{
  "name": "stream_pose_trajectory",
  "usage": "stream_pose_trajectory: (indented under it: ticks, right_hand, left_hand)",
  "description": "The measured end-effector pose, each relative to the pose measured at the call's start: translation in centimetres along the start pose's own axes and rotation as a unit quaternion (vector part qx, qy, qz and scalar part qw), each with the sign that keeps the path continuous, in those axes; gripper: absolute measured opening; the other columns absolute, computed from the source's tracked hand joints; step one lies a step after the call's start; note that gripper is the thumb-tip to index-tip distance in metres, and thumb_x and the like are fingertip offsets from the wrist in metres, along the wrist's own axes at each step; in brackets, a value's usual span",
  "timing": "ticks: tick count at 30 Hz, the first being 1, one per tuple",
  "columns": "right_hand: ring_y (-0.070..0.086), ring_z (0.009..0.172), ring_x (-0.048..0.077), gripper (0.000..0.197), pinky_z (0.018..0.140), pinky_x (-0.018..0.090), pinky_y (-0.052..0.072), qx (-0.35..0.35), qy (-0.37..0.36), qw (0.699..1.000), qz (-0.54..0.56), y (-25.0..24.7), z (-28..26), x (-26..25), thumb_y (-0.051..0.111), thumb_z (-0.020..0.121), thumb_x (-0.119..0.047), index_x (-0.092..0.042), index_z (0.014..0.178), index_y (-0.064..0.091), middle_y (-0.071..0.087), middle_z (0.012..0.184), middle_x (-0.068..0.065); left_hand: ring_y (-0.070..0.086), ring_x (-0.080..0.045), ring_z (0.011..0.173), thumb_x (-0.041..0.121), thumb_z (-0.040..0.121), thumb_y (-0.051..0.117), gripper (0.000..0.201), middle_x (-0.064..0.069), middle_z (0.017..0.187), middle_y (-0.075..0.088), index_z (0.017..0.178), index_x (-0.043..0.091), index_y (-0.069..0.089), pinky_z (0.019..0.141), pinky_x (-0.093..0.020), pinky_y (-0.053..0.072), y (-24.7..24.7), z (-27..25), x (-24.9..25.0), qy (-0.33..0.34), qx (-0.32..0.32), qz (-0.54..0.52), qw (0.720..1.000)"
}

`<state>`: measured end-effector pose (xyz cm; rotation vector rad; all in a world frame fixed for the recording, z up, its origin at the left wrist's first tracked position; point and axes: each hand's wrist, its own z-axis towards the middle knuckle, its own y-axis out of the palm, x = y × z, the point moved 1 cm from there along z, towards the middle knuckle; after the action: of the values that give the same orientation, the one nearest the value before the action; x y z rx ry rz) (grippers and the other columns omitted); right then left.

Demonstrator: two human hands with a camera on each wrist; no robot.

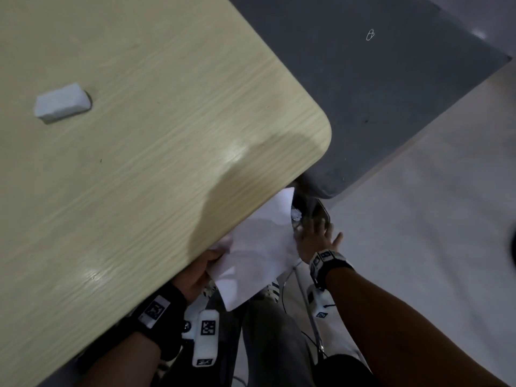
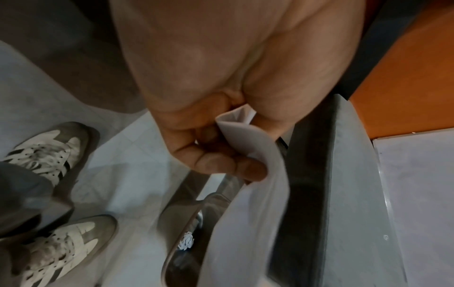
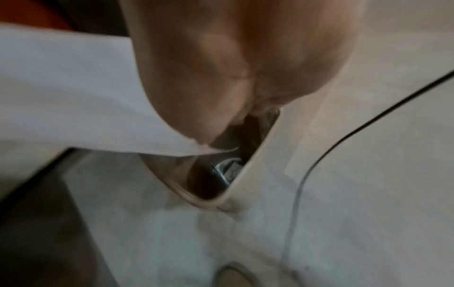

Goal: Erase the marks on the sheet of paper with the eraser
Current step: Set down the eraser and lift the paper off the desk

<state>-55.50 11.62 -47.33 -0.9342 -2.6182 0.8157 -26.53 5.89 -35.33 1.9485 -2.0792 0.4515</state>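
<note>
Eraser [image 1: 62,103] lies alone on the wooden surface [image 1: 167,135], well apart from both hands. Sheet of paper [image 1: 257,252] hangs below the surface's edge, over the floor. Left hand [image 2: 216,151] pinches one edge of the sheet between thumb and curled fingers. Right hand [image 1: 315,236] is at the sheet's opposite edge, fingers spread, near a chair's metal base [image 2: 186,223]; whether it grips the paper I cannot tell. Two sneakers [image 2: 49,147] stand on the floor below.

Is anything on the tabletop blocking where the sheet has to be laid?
Only the eraser, toward the table's far left. The left hand pinches the sheet below the table edge; that edge itself must be cleared first.
</note>
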Motion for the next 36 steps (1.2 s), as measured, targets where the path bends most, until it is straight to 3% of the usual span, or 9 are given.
stream_pose_trajectory:
  ticks: [4, 9, 14, 18, 22, 24, 29, 33, 36]
  right_hand:
    - [-0.003, 0.157, 0.025, 0.078, 0.126, 0.051, 0.001, 0.102, -0.154, 0.960, 0.209, -3.0, -4.7, -3.0, 0.019, 0.100, -0.068, -0.023, 0.162, 0.009, 0.000, 0.170, 0.006]
    - [-0.025, 0.153, 0.018, 0.069, 0.122, 0.045, -0.016, 0.060, -0.398, 0.916, 0.010, -2.1, -8.9, -6.0, 0.009, 0.097, -0.076, -0.048, 0.152, -0.022, -0.020, 0.167, -0.008]
    - [0.012, 0.152, 0.042, 0.075, 0.120, 0.059, 0.018, 0.081, -0.104, 0.986, -0.104, 1.1, -0.5, 0.0, 0.039, 0.098, -0.053, -0.024, 0.161, 0.011, 0.009, 0.168, 0.012]
    - [0.054, 0.120, 0.041, 0.076, 0.103, 0.046, 0.044, 0.028, 0.051, 0.982, 0.180, -0.1, -2.0, 2.3, 0.024, 0.098, -0.066, -0.006, 0.134, 0.054, 0.058, 0.134, 0.023]
    - [0.068, 0.110, 0.035, 0.086, 0.098, 0.048, 0.054, -0.186, 0.167, 0.665, 0.704, -2.9, -9.3, 0.6, 0.053, 0.079, -0.085, -0.010, 0.119, 0.062, 0.072, 0.117, 0.015]
    - [0.068, 0.115, 0.032, 0.063, 0.102, 0.047, 0.052, -0.205, 0.130, 0.594, 0.767, -3.6, -12.4, 0.2, 0.068, 0.087, -0.061, -0.011, 0.125, 0.062, 0.073, 0.120, 0.013]
    - [0.072, 0.090, 0.037, 0.024, 0.067, 0.040, 0.061, -0.118, 0.118, 0.647, 0.744, -3.6, -15.8, -0.4, 0.068, 0.093, -0.010, -0.001, 0.115, 0.068, 0.074, 0.108, 0.019]
    - [0.070, 0.091, 0.034, 0.027, 0.087, 0.049, 0.059, -0.002, 0.160, 0.787, 0.596, -2.7, -15.3, 2.0, 0.079, 0.080, -0.029, -0.007, 0.096, 0.077, 0.074, 0.095, 0.010]
    - [0.069, 0.093, 0.040, 0.011, 0.092, 0.060, 0.056, -0.006, 0.155, 0.784, 0.602, -2.3, -14.9, 2.6, 0.079, 0.082, -0.023, -0.018, 0.076, 0.072, 0.074, 0.091, 0.011]
  left_hand:
    - [0.067, -0.044, 0.119, 0.003, 0.103, 0.068, 0.026, -0.030, 0.136, 0.070, 0.128, -0.005, 0.071, 0.096, -0.056, 0.055, 0.1, 0.4, -0.7, -0.018, 0.016, -0.006, 1.000]
    - [0.060, -0.042, 0.136, 0.009, 0.113, 0.052, 0.033, -0.026, 0.140, 0.068, 0.140, -0.005, 0.065, 0.116, -0.056, 0.046, 1.8, 0.0, -0.2, -0.025, -0.030, 0.002, 0.999]
    - [0.062, -0.040, 0.138, 0.004, 0.112, 0.055, 0.038, -0.024, 0.144, 0.065, 0.149, -0.005, 0.057, 0.096, -0.042, 0.060, 0.4, 0.8, -0.4, -0.010, -0.001, -0.050, 0.999]
    - [0.058, -0.050, 0.138, 0.001, 0.115, 0.047, 0.036, -0.034, 0.147, 0.061, 0.146, -0.014, 0.056, 0.119, -0.064, 0.045, -0.8, 0.9, -1.5, -0.007, -0.001, -0.090, 0.996]
    - [0.068, -0.043, 0.120, 0.008, 0.109, 0.062, 0.041, -0.035, 0.141, 0.060, 0.142, -0.016, 0.056, 0.113, -0.064, 0.044, -0.4, -0.7, -1.0, -0.013, -0.011, -0.067, 0.998]
    - [0.066, -0.047, 0.125, -0.002, 0.107, 0.061, 0.032, -0.031, 0.138, 0.068, 0.137, -0.011, 0.064, 0.116, -0.063, 0.047, 0.1, -2.8, 0.1, -0.026, -0.016, -0.042, 0.999]
    - [0.078, -0.029, 0.085, -0.002, 0.110, 0.055, 0.021, -0.019, 0.097, 0.077, 0.120, -0.004, 0.073, 0.068, -0.037, 0.062, 1.3, -7.8, 2.8, -0.015, -0.053, 0.038, 0.998]
    - [0.058, -0.063, 0.128, 0.000, 0.114, 0.048, 0.031, -0.052, 0.136, 0.055, 0.135, -0.019, 0.062, 0.104, -0.063, 0.050, 0.3, -6.4, 2.0, -0.027, 0.031, 0.131, 0.990]
    - [0.062, -0.046, 0.132, 0.008, 0.116, 0.046, 0.031, -0.032, 0.145, 0.064, 0.133, -0.005, 0.069, 0.108, -0.048, 0.050, -0.5, -5.5, 1.2, -0.024, 0.070, 0.166, 0.983]
